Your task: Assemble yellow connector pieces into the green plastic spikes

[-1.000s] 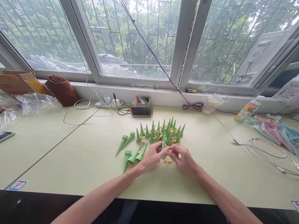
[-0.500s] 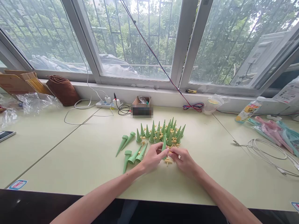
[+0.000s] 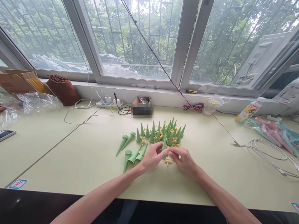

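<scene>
My left hand (image 3: 153,157) is closed round a green plastic watering spike (image 3: 164,143), held upright with its tip up. Against its right side, the fingers of my right hand (image 3: 183,158) pinch a small yellow valve (image 3: 170,151), mostly hidden by the fingertips. On the table just below lies a loose yellow T-shaped valve (image 3: 168,161). Behind my hands several green spikes (image 3: 151,136) stand upright in a cluster with yellow valves at their bases. Left of my left hand, several more green spikes (image 3: 127,158) lie on their sides.
A small open box (image 3: 142,107) and a power strip (image 3: 106,103) stand along the window wall. To the right are a drink bottle (image 3: 249,110), a coiled white cable (image 3: 263,152) and pink and teal plastic items (image 3: 273,129). A phone (image 3: 7,134) lies far left.
Almost nothing has moved. Both hands keep the same hold on the spike and valve, and the view has shifted very slightly.
</scene>
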Motion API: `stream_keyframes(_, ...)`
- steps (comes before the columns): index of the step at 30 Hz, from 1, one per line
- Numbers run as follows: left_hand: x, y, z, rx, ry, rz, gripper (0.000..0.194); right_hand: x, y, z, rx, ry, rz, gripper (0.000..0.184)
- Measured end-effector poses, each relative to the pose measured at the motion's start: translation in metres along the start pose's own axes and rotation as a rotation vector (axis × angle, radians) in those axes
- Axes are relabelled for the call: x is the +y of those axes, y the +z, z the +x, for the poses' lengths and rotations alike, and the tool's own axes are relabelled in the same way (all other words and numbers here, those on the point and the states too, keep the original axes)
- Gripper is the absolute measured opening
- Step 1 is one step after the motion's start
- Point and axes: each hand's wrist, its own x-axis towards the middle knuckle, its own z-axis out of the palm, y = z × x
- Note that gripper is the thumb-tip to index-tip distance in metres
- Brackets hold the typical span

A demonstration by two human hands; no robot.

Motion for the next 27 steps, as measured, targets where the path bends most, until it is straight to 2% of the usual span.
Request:
stream_keyframes(12, 0.0033, 0.0010, -0.0010, -0.010, 0.008, -0.013, 0.040, -0.0013, -0.0009, 0.0008, -0.021, -0.004, 0.014, 0.045)
stream_keyframes(27, 0.0020, 0.0005, -0.0014, -0.004, -0.006, -0.044, 0.043, -0.0004, -0.0001, -0.0004, -0.017, 0.019, 0.000, 0.041)
